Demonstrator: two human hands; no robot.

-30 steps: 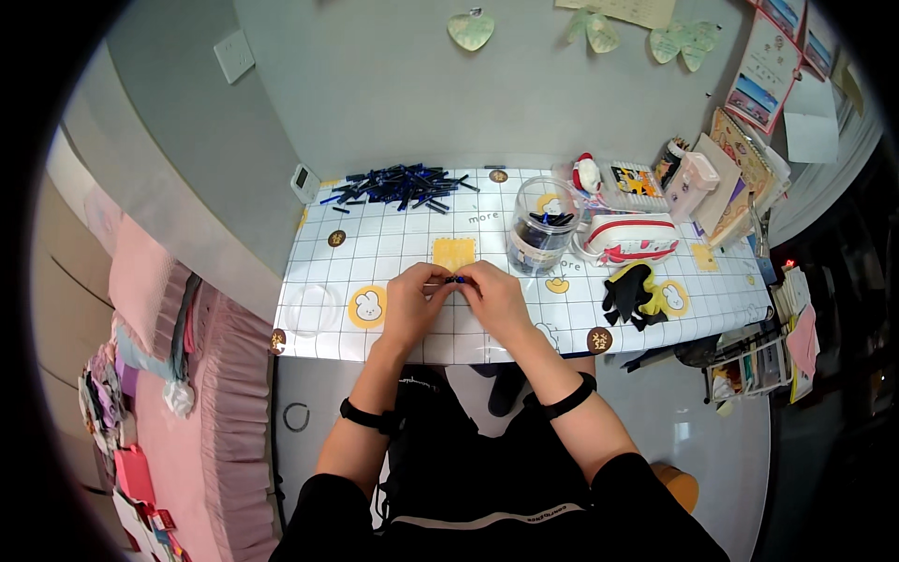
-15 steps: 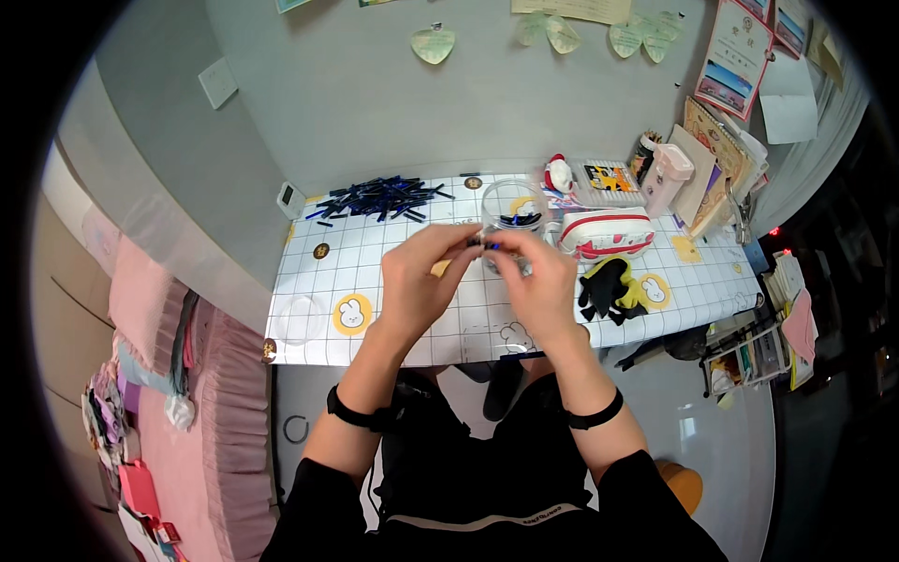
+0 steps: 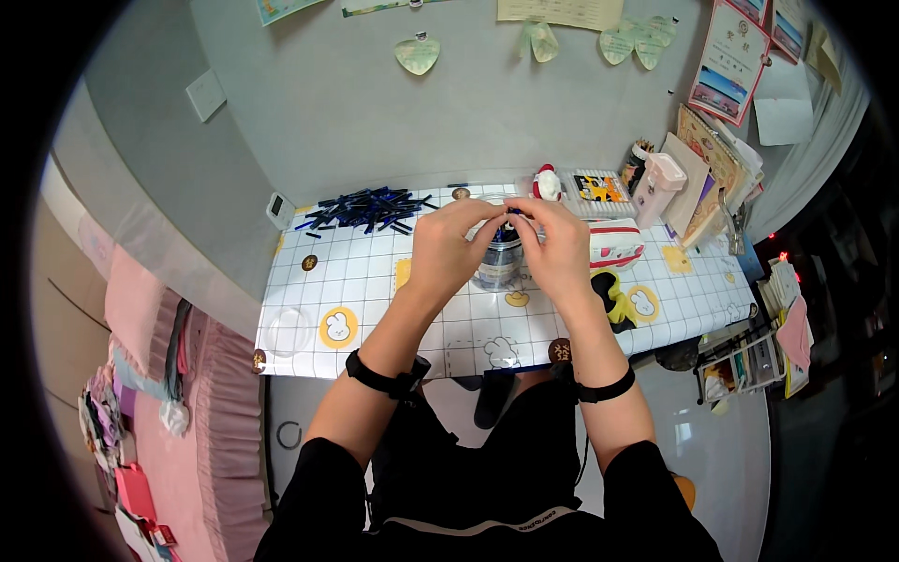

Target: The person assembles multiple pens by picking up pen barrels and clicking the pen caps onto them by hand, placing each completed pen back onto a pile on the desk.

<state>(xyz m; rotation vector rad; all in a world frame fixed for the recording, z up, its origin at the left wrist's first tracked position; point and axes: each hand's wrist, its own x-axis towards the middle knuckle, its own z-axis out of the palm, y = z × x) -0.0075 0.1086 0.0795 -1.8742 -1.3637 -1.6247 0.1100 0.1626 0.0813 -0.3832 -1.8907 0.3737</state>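
The left hand [image 3: 448, 245] and the right hand [image 3: 559, 251] are held close together over the mouth of a clear plastic jar [image 3: 498, 273], with thumbs and forefingers drawn into a pinch. Dark-blue bits are seen at the fingertips, but whether they are gripped or simply lie behind in the jar cannot be told. Dark tubes [image 3: 507, 233], apparently ink cartridges, are glimpsed inside the jar below the fingers. Far to the left, a loose pile [image 3: 370, 208] of the same slim blue-and-black tubes is spread on the gridded tablecloth [image 3: 412, 354], with a few strays at its edges.

Each tube is judged to be very light, stiff and smooth, liable to roll or slip and perhaps to crack if squeezed hard. It is best taken at mid-length between thumb and forefinger, with light pressure; strays at the edge of the pile should be picked up more easily than those crossed in the middle. The jar looks rigid and light, and is best steadied by its side wall.

Farther out, a clear round lid [image 3: 289, 332] is laid at the near left. To the right of the jar, a white pencil case [image 3: 616, 245] with red trim is partly covered by the right hand, and a black-and-yellow cloth item [image 3: 613, 298] is placed nearer.
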